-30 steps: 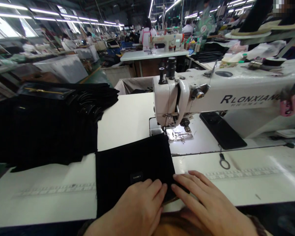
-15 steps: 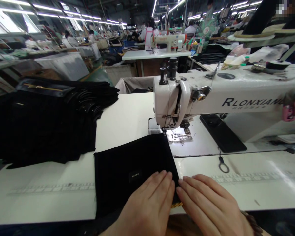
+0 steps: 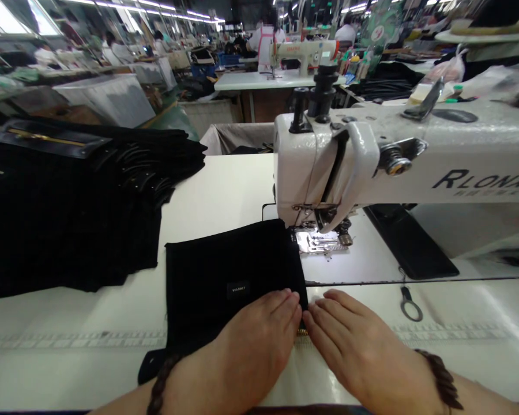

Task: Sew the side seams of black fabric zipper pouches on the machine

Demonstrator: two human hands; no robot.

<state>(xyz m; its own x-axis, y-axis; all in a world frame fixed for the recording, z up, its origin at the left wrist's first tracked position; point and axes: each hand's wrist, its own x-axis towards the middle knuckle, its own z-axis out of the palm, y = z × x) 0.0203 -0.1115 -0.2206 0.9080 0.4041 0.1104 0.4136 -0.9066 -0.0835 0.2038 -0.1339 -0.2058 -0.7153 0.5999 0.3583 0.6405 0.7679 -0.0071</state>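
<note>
A black fabric panel point(image 3: 207, 259) with a small label point(image 3: 238, 289) lies on the white sewing table, its far right corner by the presser foot of the sewing machine point(image 3: 324, 173). My left hand point(image 3: 259, 334) rests flat on the panel's near right part, fingers stretched out and side by side. At the panel's right edge is my right hand point(image 3: 350, 340), its fingers also extended, tips touching the edge beside the left fingertips. Both thumbs are hidden. Between the hands, a bit of gold zipper point(image 3: 302, 332) shows at the panel's near end.
A tall stack of black fabric pieces point(image 3: 69, 213) stands on the left, a zippered piece on top. Under the machine arm lies a black phone point(image 3: 410, 242), with a ring-shaped tag point(image 3: 410, 305) near it. A ruler strip point(image 3: 69, 339) runs along the table. People work behind.
The panel and both hands have moved slightly away from me, toward the machine. My view has shifted closer to the machine, and more of both wrists shows.
</note>
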